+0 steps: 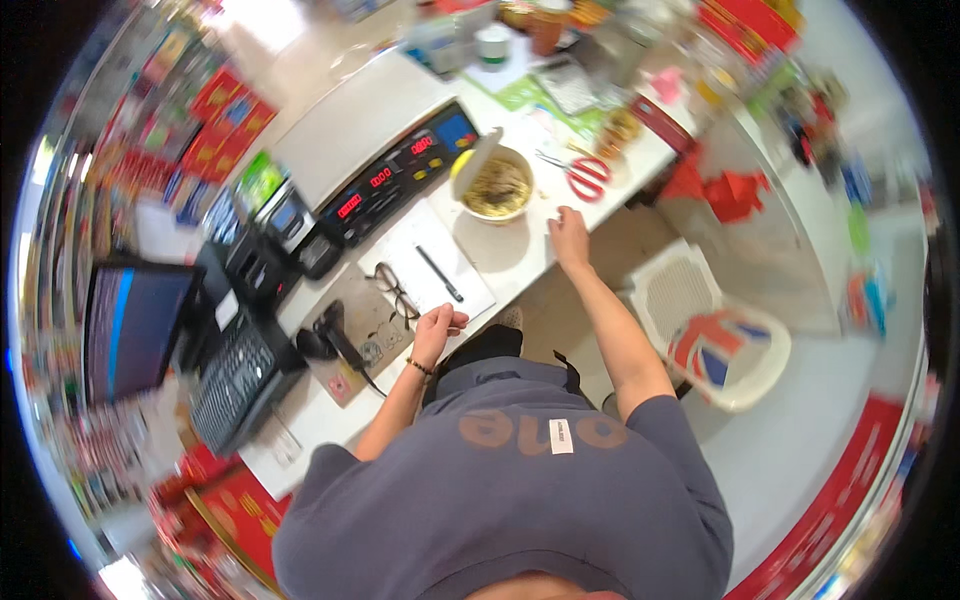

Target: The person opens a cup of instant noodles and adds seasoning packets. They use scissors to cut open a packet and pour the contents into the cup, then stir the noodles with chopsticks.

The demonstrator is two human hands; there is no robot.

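My left hand rests at the counter's front edge by an open notebook, its fingers loosely curled; whether it holds anything cannot be told. A black pen and folded-out eyeglasses lie on and beside the paper. My right hand is at the counter edge, fingers bent, with no object visible in it. Just beyond it stands an instant noodle cup with its lid peeled back and noodles inside. Red-handled scissors lie to the cup's right.
A weighing scale with lit red digits stands behind the notebook. A barcode scanner, a keyboard and a monitor are at left. A plastic chair with a patterned seat stands at right. Packed shelves line the left.
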